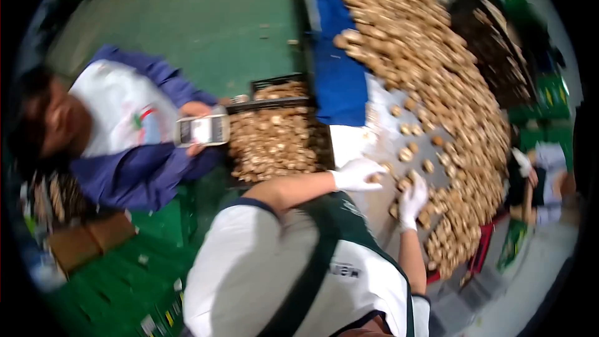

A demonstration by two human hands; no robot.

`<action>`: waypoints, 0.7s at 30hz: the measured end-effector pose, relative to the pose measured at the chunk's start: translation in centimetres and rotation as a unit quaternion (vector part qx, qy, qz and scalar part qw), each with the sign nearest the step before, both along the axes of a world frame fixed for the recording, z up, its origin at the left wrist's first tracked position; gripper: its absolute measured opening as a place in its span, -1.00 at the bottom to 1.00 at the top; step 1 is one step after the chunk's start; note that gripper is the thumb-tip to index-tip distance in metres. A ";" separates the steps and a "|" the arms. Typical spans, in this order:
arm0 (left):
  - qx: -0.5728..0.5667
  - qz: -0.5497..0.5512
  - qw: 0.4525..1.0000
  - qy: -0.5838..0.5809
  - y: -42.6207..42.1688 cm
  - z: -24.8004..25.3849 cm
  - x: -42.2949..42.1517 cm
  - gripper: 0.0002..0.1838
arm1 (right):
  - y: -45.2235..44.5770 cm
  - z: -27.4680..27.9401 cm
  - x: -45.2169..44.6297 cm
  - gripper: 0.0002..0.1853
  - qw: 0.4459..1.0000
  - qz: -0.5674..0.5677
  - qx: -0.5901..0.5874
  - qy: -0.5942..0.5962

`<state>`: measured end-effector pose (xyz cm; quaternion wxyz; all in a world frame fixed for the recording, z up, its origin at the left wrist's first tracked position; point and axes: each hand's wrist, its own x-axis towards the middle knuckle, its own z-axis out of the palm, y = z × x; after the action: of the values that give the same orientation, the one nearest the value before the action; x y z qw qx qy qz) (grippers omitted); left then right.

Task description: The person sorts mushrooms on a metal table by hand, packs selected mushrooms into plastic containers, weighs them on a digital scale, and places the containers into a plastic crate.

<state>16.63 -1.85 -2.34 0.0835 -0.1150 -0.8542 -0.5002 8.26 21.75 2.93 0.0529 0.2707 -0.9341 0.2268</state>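
Observation:
A large heap of brown-capped mushrooms point(430, 43) covers much of the table, with loose ones scattered along its near side. My left hand point(359, 175), in a white glove, is closed around a mushroom point(375, 178) at the table's near edge. Beside it, my white-gloved right hand point(413, 201) bends its fingers over a mushroom point(404, 184) next to the heap. Motion blur softens the fingertips of both hands.
A dark crate point(273, 143) full of mushrooms stands left of the table. A co-worker in purple sleeves point(134, 168) holds a phone-like device point(203, 131) there. Blue cloth point(337, 50) covers part of the table. Another person point(546, 181) is at the far right.

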 end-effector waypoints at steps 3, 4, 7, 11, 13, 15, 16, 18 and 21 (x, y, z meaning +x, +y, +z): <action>0.020 -0.010 0.999 -0.043 0.0 1.3 0.2 -0.48 | 2.4 -2.1 0.9 -0.60 0.998 -0.051 0.003 0.027; 0.011 0.003 1.000 -0.022 0.1 1.9 0.2 -0.50 | 2.5 -2.1 1.0 -0.67 0.998 -0.058 -0.021 0.020; 0.000 -0.021 0.999 -0.038 -0.1 2.4 0.3 -0.50 | 3.1 -2.2 1.8 -0.79 0.996 -0.078 -0.046 -0.006; -0.020 -0.015 0.999 -0.029 -0.1 2.8 0.5 -0.51 | 4.1 -2.0 2.1 -0.90 0.981 -0.115 -0.150 -0.047; -0.026 -0.018 0.999 -0.026 0.0 2.9 0.5 -0.51 | 4.7 -2.0 1.5 -0.94 0.965 -0.155 -0.200 -0.063; -0.034 -0.012 0.999 -0.024 0.1 3.1 0.5 -0.51 | 4.8 -1.7 0.6 -0.94 0.962 -0.179 -0.200 -0.053; -0.036 -0.012 0.999 -0.023 0.1 3.0 0.5 -0.51 | 4.3 -0.9 0.1 -0.93 0.963 -0.186 -0.189 -0.048; -0.041 -0.011 0.999 -0.021 0.1 2.8 0.5 -0.52 | 2.1 0.8 -0.9 -0.92 0.954 -0.185 -0.222 -0.083; -0.044 -0.005 0.999 -0.028 0.2 3.0 0.4 -0.52 | -1.6 0.5 -2.6 -0.81 0.975 -0.116 -0.178 -0.067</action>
<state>17.06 -1.62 0.68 0.0520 -0.1091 -0.8767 -0.4656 5.62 20.11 3.47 0.0632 0.1309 -0.9052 0.3994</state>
